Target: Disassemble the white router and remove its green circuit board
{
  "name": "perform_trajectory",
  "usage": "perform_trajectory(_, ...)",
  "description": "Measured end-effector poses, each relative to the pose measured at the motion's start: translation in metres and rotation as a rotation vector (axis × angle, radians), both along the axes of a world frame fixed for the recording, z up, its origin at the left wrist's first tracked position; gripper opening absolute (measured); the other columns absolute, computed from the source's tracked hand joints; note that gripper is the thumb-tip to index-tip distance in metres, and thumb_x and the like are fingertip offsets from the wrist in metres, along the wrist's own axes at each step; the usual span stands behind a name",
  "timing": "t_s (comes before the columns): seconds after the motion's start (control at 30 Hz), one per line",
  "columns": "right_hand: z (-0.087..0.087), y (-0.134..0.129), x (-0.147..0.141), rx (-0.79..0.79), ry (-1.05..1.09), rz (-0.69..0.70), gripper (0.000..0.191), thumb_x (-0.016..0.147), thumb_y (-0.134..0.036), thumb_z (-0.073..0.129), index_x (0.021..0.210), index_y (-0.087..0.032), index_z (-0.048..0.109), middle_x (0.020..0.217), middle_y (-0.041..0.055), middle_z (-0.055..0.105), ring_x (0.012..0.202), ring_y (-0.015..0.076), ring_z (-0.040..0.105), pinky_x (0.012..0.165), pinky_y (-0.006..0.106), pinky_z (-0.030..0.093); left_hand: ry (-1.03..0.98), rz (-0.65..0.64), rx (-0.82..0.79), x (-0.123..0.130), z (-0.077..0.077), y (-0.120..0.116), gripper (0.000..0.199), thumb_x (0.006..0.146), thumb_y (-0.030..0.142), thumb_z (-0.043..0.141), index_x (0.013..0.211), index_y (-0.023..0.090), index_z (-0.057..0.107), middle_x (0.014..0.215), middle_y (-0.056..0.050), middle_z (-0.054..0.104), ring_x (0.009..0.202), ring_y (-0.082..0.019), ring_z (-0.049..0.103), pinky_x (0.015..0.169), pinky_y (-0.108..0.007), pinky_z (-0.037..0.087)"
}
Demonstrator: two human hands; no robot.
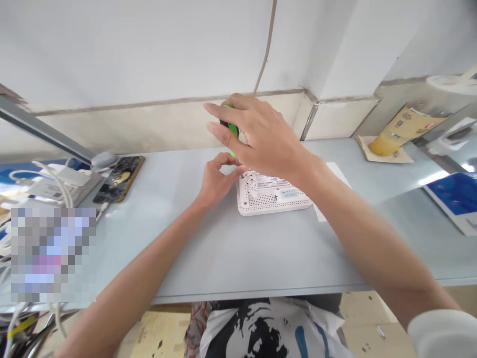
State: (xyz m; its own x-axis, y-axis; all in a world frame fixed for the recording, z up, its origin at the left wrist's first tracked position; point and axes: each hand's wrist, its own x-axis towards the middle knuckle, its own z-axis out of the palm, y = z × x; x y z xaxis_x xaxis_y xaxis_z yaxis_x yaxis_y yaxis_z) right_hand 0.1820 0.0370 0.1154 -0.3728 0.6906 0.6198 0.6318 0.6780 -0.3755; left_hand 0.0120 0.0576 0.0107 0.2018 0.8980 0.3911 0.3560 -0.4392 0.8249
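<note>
My right hand [259, 136] is shut around a green-and-black screwdriver handle [231, 129], high above the far edge of a white perforated router [274, 199]. The router lies on its back, with labels showing on its underside. The screwdriver's shaft and tip are hidden behind my fingers. My left hand [218, 181] has its fingers curled over the router's far left corner. Part of the router is hidden under my right hand.
The pale grey table [238, 253] ends at a wall behind. A white paper sheet [331, 184] lies under the router's right side. At left are a mouse [104, 160], a phone [119, 179] and white cables [48, 176]. A yellow drink cup [387, 139] stands at far right.
</note>
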Motion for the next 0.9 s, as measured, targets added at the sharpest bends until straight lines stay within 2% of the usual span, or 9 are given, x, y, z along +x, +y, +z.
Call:
perform_trajectory(0.07,0.001,-0.002,0.000,-0.020,-0.020,0.004,0.036,0.110,-0.043,0.042,0.131,-0.030,0.069,0.115,0.0074,0.072,0.108,0.0270,0.063,0.089,0.043,0.051,0.012,-0.068,0.002,-0.003,0.001,-0.002,0.018,0.091,0.040,0.073,0.091,0.023,0.080,0.100,-0.005,0.081,0.097,-0.025,0.074,0.092,-0.043,0.058)
perform_trajectory(0.13,0.004,-0.005,0.001,-0.040,-0.039,0.021,0.038,0.112,-0.041,0.039,0.131,-0.028,0.069,0.119,0.0056,0.073,0.110,0.0254,0.064,0.094,0.042,0.050,0.013,-0.060,-0.010,-0.003,0.002,-0.006,0.016,0.093,0.037,0.071,0.092,0.024,0.081,0.103,-0.005,0.081,0.100,-0.026,0.074,0.096,-0.044,0.057)
perform_trajectory(0.27,0.008,-0.007,0.005,-0.064,-0.034,0.009,0.036,0.111,-0.038,0.043,0.130,-0.024,0.071,0.119,0.0062,0.075,0.114,0.0266,0.066,0.094,0.042,0.049,-0.003,0.046,0.014,0.004,0.002,-0.009,0.009,0.085,0.030,0.079,0.082,0.022,0.076,0.093,-0.003,0.076,0.092,-0.022,0.071,0.093,-0.041,0.056)
perform_trajectory(0.37,0.006,-0.005,0.007,-0.047,-0.002,0.003,0.035,0.110,-0.035,0.046,0.132,-0.024,0.071,0.113,0.0063,0.076,0.112,0.0266,0.067,0.096,0.042,0.049,0.006,0.079,0.014,0.005,0.001,-0.008,0.018,0.079,0.030,0.085,0.079,0.021,0.070,0.087,-0.001,0.071,0.086,-0.019,0.067,0.089,-0.039,0.056)
perform_trajectory(0.5,0.004,-0.006,0.006,-0.028,0.011,-0.006,0.035,0.110,-0.037,0.046,0.130,-0.026,0.072,0.117,0.0062,0.075,0.114,0.0273,0.066,0.097,0.042,0.049,0.031,-0.037,0.043,-0.003,-0.001,-0.008,0.010,0.089,0.032,0.075,0.095,0.025,0.077,0.100,-0.003,0.074,0.099,-0.021,0.068,0.097,-0.040,0.053)
perform_trajectory(0.57,0.004,-0.007,0.005,-0.037,-0.005,-0.012,0.035,0.110,-0.038,0.045,0.130,-0.026,0.071,0.118,0.0066,0.075,0.114,0.0271,0.065,0.097,0.042,0.048,0.006,-0.048,0.027,-0.005,0.000,-0.009,0.010,0.092,0.030,0.071,0.096,0.026,0.079,0.101,-0.003,0.076,0.100,-0.021,0.069,0.098,-0.040,0.053)
perform_trajectory(0.63,0.005,-0.008,0.005,-0.045,-0.023,-0.022,0.035,0.110,-0.037,0.044,0.131,-0.025,0.070,0.118,0.0074,0.074,0.114,0.0272,0.065,0.097,0.042,0.047,-0.025,0.017,0.001,-0.003,0.001,-0.010,0.005,0.087,0.029,0.077,0.087,0.024,0.078,0.095,-0.003,0.075,0.092,-0.020,0.069,0.095,-0.039,0.055)
perform_trajectory(0.73,0.006,-0.008,0.005,-0.041,-0.046,-0.055,0.035,0.110,-0.037,0.043,0.130,-0.024,0.069,0.115,0.0090,0.074,0.111,0.0278,0.065,0.093,0.042,0.046,-0.035,0.085,0.015,-0.001,-0.001,-0.011,0.014,0.077,0.030,0.088,0.081,0.023,0.076,0.088,-0.002,0.072,0.084,-0.018,0.067,0.089,-0.036,0.056)
perform_trajectory(0.9,0.004,-0.004,0.007,-0.001,-0.116,-0.112,0.035,0.110,-0.041,0.041,0.128,-0.025,0.067,0.107,0.0086,0.072,0.098,0.0271,0.064,0.083,0.040,0.045,-0.043,-0.005,0.027,-0.009,-0.007,-0.008,0.023,0.098,0.042,0.065,0.097,0.023,0.077,0.101,-0.005,0.079,0.097,-0.020,0.071,0.095,-0.037,0.054)
